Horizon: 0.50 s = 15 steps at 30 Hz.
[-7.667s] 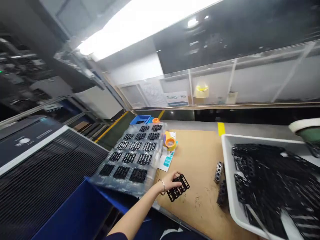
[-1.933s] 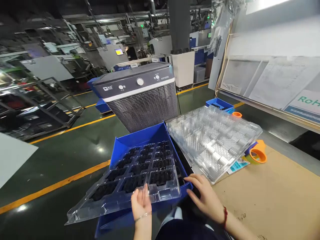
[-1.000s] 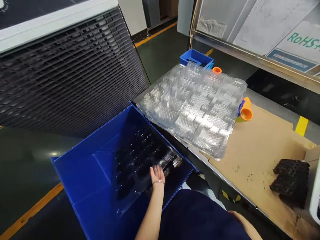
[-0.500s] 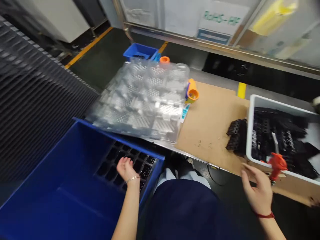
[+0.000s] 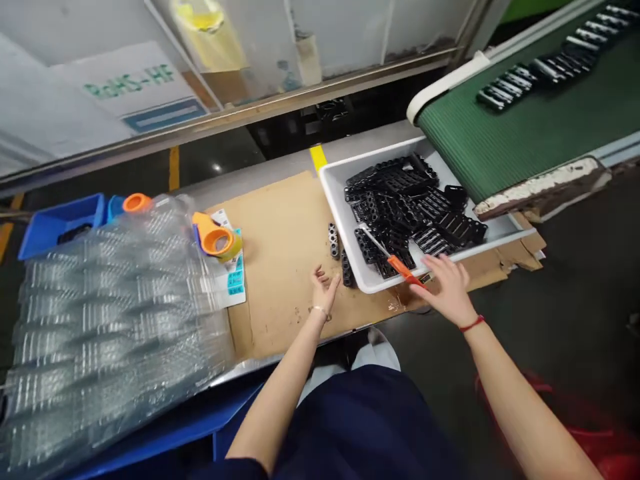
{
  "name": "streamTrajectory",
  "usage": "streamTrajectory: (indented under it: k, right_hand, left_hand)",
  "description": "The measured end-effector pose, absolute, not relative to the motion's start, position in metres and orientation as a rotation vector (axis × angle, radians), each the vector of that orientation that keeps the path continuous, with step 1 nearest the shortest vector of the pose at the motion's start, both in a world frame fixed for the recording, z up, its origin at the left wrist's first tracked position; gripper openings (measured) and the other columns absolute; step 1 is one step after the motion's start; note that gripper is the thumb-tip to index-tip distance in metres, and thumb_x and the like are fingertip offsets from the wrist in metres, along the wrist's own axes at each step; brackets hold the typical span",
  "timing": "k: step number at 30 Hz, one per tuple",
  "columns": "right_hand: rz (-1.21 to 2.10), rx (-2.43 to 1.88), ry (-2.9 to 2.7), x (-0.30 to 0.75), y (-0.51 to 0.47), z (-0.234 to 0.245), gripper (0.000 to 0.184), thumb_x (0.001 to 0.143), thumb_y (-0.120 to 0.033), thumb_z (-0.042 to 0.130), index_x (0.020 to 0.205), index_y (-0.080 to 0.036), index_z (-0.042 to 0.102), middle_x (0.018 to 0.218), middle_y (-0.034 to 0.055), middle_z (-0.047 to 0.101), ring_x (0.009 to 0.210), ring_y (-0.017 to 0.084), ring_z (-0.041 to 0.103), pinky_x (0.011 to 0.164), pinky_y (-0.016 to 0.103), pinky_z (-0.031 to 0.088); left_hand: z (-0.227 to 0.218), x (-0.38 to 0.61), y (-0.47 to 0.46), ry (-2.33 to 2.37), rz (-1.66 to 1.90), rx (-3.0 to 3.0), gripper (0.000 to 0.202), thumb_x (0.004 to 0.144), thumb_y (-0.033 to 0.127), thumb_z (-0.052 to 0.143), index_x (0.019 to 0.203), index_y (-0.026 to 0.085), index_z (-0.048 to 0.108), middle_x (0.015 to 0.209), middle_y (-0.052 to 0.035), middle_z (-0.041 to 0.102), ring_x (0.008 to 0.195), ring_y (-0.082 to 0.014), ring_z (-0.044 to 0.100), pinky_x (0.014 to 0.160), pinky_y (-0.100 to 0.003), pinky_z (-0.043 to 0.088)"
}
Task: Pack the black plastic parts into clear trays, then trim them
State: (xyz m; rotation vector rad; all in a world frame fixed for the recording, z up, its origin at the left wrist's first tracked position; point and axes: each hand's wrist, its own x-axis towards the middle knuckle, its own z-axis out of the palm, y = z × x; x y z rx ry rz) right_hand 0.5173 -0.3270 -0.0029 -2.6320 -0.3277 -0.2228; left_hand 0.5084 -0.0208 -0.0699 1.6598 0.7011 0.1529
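My left hand [image 5: 325, 290] is over the cardboard, fingers slightly curled and apart, with nothing in it. Just right of it, two black ribbed plastic pieces [image 5: 333, 241] lie beside the white bin [image 5: 345, 263]. My right hand [image 5: 447, 287] is at the bin's front rim, its fingers spread. An orange-handled tool with a thin pale shaft [image 5: 400, 268] leans across that rim, its handle end close to my right thumb; whether they touch, I cannot tell. Many black slotted plastic parts [image 5: 400, 193] are heaped inside the bin.
Clear moulded plastic trays [image 5: 115, 320] are stacked on the left, with an orange tape dispenser [image 5: 215, 237] next to them. Behind stands a small blue bin [image 5: 65, 223]. A green conveyor belt [image 5: 525, 133] carrying black parts [image 5: 507, 88] ends above the white bin. Cardboard [image 5: 280, 233] covers the table.
The view has swung right, bringing the conveyor into sight. My left hand has moved from above the large blue bin to the cardboard by the black pieces. My right hand is now at the white bin's rim.
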Motion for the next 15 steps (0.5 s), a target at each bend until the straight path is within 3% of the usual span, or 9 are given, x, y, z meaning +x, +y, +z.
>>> streamTrajectory:
  k: [3,8,11,15]
  right_hand:
    - [-0.037,-2.575,-0.419,0.540,-0.307,-0.010,0.039,0.095,-0.055,0.064,0.115,-0.022,0.070,0.127,0.0091,0.069,0.136,0.033,0.051,0.120,0.066,0.021]
    - [0.053,-2.404,-0.416,0.541,-0.292,0.010,0.031,0.101,-0.043,0.059,0.116,-0.017,0.066,0.117,0.0081,0.070,0.119,0.027,0.062,0.111,0.057,0.041]
    - [0.141,-2.283,-0.454,0.509,-0.297,0.034,0.029,0.101,-0.041,0.054,0.111,-0.017,0.065,0.108,0.0082,0.071,0.101,0.022,0.067,0.096,0.044,0.053]
    - [0.416,-2.265,-0.533,0.449,-0.288,0.047,0.010,0.081,-0.030,0.064,0.085,-0.022,0.067,0.081,0.0035,0.072,0.074,0.021,0.068,0.070,0.033,0.053]
  left_hand:
    - [-0.085,0.547,-0.044,0.680,0.034,1.680,0.039,0.094,0.032,0.068,0.129,0.018,0.058,0.126,-0.0094,0.062,0.104,-0.0231,0.065,0.089,-0.044,0.058]
    - [-0.076,0.548,-0.029,0.629,-0.154,1.601,0.042,0.095,0.028,0.066,0.135,0.019,0.055,0.125,-0.0092,0.065,0.103,-0.0225,0.068,0.089,-0.044,0.060]
    - [-0.064,0.527,-0.001,0.665,-0.252,1.552,0.039,0.096,0.029,0.065,0.133,0.018,0.057,0.123,-0.0089,0.066,0.104,-0.0222,0.068,0.088,-0.043,0.060]
    - [-0.050,0.494,0.037,0.771,-0.419,1.490,0.032,0.098,0.034,0.063,0.124,0.016,0.061,0.110,-0.0067,0.068,0.088,-0.0176,0.068,0.075,-0.036,0.061]
